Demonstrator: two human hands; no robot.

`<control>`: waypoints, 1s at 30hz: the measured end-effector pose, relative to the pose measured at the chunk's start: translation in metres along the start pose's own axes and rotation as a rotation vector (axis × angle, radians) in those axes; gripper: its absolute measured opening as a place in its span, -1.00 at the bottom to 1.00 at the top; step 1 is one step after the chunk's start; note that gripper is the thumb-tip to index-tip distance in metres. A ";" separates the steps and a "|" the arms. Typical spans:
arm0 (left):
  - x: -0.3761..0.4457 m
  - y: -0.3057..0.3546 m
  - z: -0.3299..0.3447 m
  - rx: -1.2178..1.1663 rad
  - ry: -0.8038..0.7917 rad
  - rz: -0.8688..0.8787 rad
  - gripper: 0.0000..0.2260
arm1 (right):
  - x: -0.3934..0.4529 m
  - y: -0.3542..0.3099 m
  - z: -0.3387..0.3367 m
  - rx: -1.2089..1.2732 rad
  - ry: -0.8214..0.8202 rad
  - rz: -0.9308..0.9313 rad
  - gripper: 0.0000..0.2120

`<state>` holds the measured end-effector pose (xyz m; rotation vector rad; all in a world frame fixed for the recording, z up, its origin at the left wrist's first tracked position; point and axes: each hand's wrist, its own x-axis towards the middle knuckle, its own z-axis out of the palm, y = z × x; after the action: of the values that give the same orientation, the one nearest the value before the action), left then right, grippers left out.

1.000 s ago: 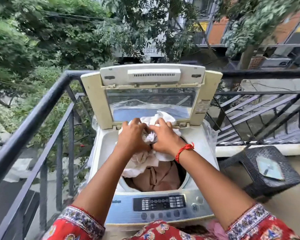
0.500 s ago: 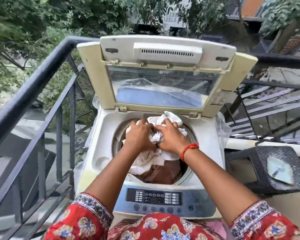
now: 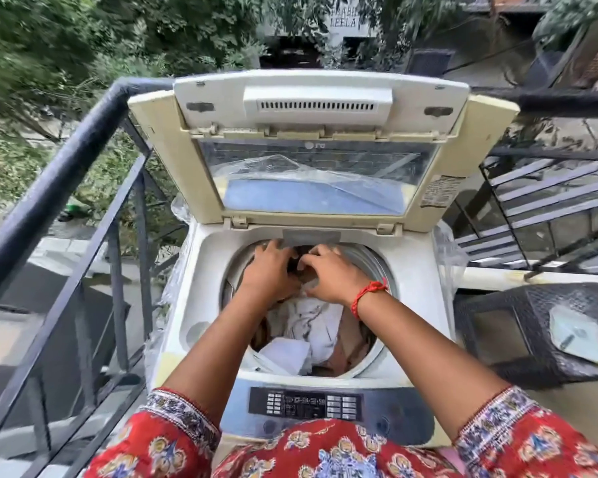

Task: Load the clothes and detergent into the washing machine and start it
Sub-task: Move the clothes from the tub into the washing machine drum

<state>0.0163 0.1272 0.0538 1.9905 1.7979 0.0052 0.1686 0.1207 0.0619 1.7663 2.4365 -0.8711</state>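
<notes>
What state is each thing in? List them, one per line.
Lid: raised, propped open.
Drum: open, holding clothes.
Clothes: piled in the drum, white over tan.
Left hand: down in the drum, on the clothes.
Right hand: down in the drum, beside the left.
Panel: display showing digits.

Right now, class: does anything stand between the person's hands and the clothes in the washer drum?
Nothing visible does. The lid stands raised, and both the left hand and right hand already press on the clothes inside the drum.
</notes>
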 end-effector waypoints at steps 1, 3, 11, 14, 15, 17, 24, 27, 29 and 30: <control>-0.001 0.001 0.000 -0.010 -0.018 0.002 -0.49 | -0.001 0.001 0.001 0.005 -0.007 0.006 -0.58; -0.003 0.003 0.000 -0.023 -0.057 0.010 -0.51 | -0.003 0.003 0.003 0.006 -0.016 0.017 -0.61; -0.011 0.009 0.003 0.026 -0.055 0.098 -0.46 | -0.019 0.006 0.002 -0.005 0.025 0.083 -0.58; -0.013 0.016 0.002 0.017 -0.052 0.144 -0.46 | -0.030 0.008 0.003 0.002 0.058 0.130 -0.56; -0.014 0.020 0.001 0.019 -0.061 0.164 -0.46 | -0.035 0.009 0.003 0.004 0.072 0.148 -0.55; -0.017 0.029 0.003 0.027 -0.082 0.226 -0.46 | -0.047 0.015 0.004 0.029 0.098 0.197 -0.52; -0.032 0.086 0.024 0.067 -0.136 0.484 -0.44 | -0.119 0.047 0.013 0.111 0.244 0.433 -0.50; -0.044 0.124 0.043 0.078 -0.167 0.625 -0.46 | -0.165 0.067 0.023 0.140 0.324 0.548 -0.50; -0.055 0.150 0.056 0.084 -0.189 0.691 -0.47 | -0.196 0.078 0.031 0.170 0.366 0.630 -0.51; -0.062 0.165 0.064 0.087 -0.208 0.726 -0.46 | -0.213 0.085 0.035 0.181 0.387 0.668 -0.51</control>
<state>0.1823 0.0407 0.0690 2.4885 0.8927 -0.0507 0.3107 -0.0628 0.0643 2.7778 1.7155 -0.7310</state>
